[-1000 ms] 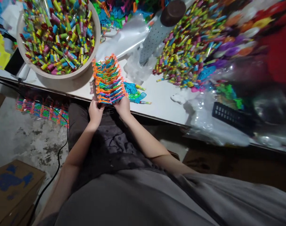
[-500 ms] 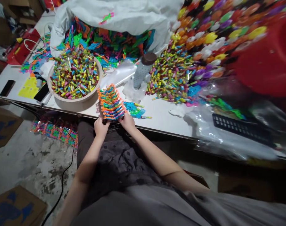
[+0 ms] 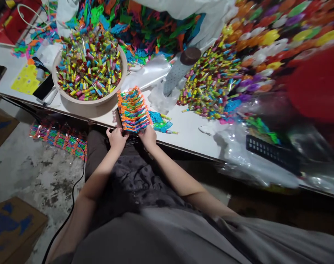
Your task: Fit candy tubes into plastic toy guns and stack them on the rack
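A dark rack packed with rows of small orange, blue, green and pink plastic pieces (image 3: 135, 110) rests at the front edge of the white table, its near end toward my body. My left hand (image 3: 117, 139) grips the near left corner, thumb and fingers bent. At the near right corner, my right hand (image 3: 148, 137) holds the same rack, its fingers partly hidden by it. Blue and green translucent pieces (image 3: 161, 123) lie just right of the rack, with a few small printed tubes beside them.
A round basin (image 3: 123, 73) heaped with printed tubes stands left. Behind are a white sack (image 3: 210, 25) of plastic pieces and a brown-capped grey cylinder (image 3: 180, 69). Right lie a pile of tubes (image 3: 208, 88), a black slotted rack (image 3: 272, 154) and plastic bags. A cable (image 3: 73, 205) crosses the floor.
The view has shifted, so the table's things sit nearer and the basin appears larger. Both hands keep hold of the filled rack, with little change in their grip.
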`<move>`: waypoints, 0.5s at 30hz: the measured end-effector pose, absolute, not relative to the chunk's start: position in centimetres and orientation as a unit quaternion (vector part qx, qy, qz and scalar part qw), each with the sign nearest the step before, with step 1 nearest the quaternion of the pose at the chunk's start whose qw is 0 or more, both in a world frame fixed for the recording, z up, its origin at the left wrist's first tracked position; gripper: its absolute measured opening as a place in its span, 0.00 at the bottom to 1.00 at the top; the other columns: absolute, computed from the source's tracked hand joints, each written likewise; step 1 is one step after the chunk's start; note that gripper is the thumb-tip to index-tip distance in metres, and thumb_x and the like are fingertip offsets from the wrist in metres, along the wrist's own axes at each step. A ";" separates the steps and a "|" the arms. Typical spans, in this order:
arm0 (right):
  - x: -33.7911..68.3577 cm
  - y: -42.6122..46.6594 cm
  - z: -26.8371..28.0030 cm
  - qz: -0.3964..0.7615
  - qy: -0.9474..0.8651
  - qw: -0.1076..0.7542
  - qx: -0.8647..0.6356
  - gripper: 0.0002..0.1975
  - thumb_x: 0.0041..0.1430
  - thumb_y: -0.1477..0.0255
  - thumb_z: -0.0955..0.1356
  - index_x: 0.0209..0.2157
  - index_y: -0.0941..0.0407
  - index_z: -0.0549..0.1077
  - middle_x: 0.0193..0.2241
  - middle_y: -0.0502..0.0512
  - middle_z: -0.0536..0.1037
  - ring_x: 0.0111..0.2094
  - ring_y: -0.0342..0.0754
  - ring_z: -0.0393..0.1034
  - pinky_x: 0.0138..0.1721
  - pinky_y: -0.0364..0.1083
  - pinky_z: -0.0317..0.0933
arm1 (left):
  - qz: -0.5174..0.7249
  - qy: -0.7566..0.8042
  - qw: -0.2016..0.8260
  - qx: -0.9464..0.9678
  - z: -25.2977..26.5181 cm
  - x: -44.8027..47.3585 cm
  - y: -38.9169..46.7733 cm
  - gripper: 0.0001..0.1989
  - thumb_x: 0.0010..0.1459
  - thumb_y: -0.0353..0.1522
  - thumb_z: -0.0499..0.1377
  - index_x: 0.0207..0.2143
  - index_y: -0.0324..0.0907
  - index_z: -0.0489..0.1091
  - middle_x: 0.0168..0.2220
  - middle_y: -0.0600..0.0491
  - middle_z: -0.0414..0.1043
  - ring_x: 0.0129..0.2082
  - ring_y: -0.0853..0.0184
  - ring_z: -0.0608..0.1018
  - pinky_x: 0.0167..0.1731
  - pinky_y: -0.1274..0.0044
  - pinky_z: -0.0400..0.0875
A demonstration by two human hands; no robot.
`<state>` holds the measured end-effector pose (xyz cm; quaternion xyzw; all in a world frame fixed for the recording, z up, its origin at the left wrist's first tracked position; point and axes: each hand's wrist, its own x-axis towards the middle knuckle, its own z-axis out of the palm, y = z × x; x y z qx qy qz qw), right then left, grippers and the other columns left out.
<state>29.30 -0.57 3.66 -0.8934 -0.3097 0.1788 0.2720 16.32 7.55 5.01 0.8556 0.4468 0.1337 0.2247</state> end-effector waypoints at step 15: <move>31.5 1.6 4.5 0.139 -0.321 0.328 -0.878 0.12 0.53 0.70 0.66 0.38 0.60 0.73 0.37 0.62 0.78 0.38 0.54 0.71 0.40 0.49 0.61 | 0.129 0.441 0.249 0.853 6.0 19.4 11.2 0.08 0.57 0.35 0.56 0.36 0.40 0.68 0.36 0.51 0.77 0.41 0.60 0.77 0.60 0.62 0.49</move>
